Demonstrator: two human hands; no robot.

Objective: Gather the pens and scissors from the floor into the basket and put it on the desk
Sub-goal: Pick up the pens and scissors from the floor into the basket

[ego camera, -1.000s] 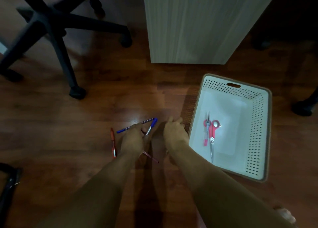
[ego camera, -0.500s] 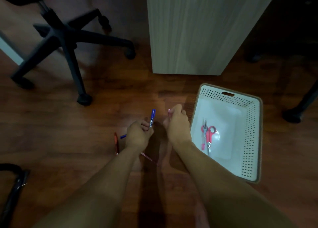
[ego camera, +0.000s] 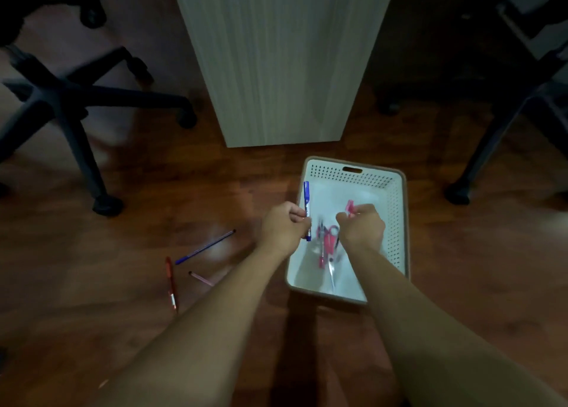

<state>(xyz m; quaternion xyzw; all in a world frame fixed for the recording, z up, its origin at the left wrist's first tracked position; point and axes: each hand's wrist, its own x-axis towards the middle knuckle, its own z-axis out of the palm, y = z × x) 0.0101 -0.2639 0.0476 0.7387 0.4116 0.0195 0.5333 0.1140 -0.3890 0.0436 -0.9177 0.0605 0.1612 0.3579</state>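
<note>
Dim light falls on a dark wooden floor, with both of the person's bare forearms reaching forward over it.

Left hand: closed in a fist around a blue marker, held roughly upright at the basket's left rim. The capped end stands above the knuckles and the other end shows just below the fist.

Right hand: closed around a pink pen, of which only the top end shows above the fingers. This hand is over the interior of the basket. The two hands are near each other but apart, not touching.

White perforated basket: sits on the floor, slot handle at its far wall. Inside lie red-handled scissors and what appears to be another pink item beside them; the contents are blurred and partly hidden by the hands, so the count cannot be confirmed.

On the floor, left of the forearms, three pens lie loose: a thin blue pen on a diagonal, a red pen running nearly straight away from the viewer, and a pale pink pen between them and the left arm.

Beyond the basket stands a light wood-grain desk panel. A black office chair base with castors occupies the far left, and a second dark chair base the far right.
</note>
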